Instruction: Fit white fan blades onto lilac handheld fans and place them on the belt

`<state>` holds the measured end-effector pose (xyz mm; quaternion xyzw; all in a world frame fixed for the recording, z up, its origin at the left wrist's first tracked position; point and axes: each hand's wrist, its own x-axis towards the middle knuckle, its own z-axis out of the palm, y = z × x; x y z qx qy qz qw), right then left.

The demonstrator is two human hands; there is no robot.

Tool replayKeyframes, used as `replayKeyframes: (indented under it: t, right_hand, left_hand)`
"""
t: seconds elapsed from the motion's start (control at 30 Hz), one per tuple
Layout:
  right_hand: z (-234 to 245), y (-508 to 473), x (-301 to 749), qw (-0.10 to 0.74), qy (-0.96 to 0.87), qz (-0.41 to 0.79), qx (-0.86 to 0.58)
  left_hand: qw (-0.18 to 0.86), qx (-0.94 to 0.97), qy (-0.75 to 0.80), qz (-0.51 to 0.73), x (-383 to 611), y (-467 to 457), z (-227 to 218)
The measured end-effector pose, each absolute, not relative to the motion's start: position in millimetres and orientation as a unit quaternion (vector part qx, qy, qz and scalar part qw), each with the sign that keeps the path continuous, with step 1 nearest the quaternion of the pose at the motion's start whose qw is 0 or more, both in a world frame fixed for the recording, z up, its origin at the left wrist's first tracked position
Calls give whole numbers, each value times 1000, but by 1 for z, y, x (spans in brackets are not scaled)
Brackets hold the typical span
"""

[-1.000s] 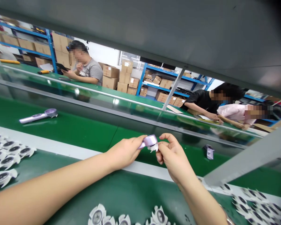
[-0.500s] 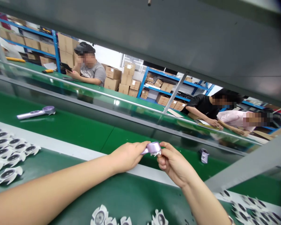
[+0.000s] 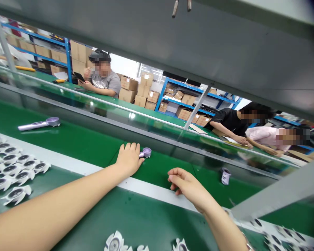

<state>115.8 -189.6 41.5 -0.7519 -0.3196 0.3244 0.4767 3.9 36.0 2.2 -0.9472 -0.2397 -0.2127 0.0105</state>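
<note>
My left hand (image 3: 129, 159) is over a purple handheld fan body (image 3: 146, 152) on the green belt (image 3: 81, 144), its fingers wrapped over the handle, which is mostly hidden. Only the round head of the fan shows, to the right of the thumb. My right hand (image 3: 183, 179) hovers apart from it over the belt's near edge, fingers loosely curled and apart, holding nothing. White fan impellers (image 3: 115, 241) lie on the near green surface, below and between my forearms.
Another purple fan body (image 3: 39, 123) lies on the belt at left, and a purple piece (image 3: 225, 176) at right. Many impellers (image 3: 17, 193) cover the left side. A grey post (image 3: 272, 188) slants at right, under a grey overhead panel (image 3: 157, 42). Several people sit across the line.
My left hand has moved left and lowered the fan body onto the belt. My right hand has let go of the fan and moved slightly away from it.
</note>
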Motion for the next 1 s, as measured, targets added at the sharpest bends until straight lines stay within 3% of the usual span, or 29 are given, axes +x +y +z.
replayKeyframes:
  t: [0.1, 0.2, 0.3, 0.47, 0.73, 0.87, 1.0]
  right_hand:
    - [37, -189, 118, 425, -346, 313, -776]
    - [34, -192, 117, 351, -372, 326, -795]
    - [32, -194, 113, 261, -410, 321, -813]
    - [32, -194, 109, 194, -444, 254, -837]
    - [35, -193, 111, 167, -445, 247, -845]
    - [38, -205, 148, 138, -372, 92, -913]
    - [27, -234, 204, 50, -211, -25, -976]
  left_hand:
    - [9, -962, -126, -242, 2, 27, 7]
    - [-4, -980, 66, -188, 4, 17, 7]
    - [-9, -977, 150, -154, 6, 12, 3]
    - [-18, -977, 137, -163, 6, 14, 2]
    - [-23, -978, 127, -164, 6, 13, 4]
    - [-31, -976, 134, -169, 6, 14, 4]
    - [-36, -975, 137, -171, 5, 15, 3]
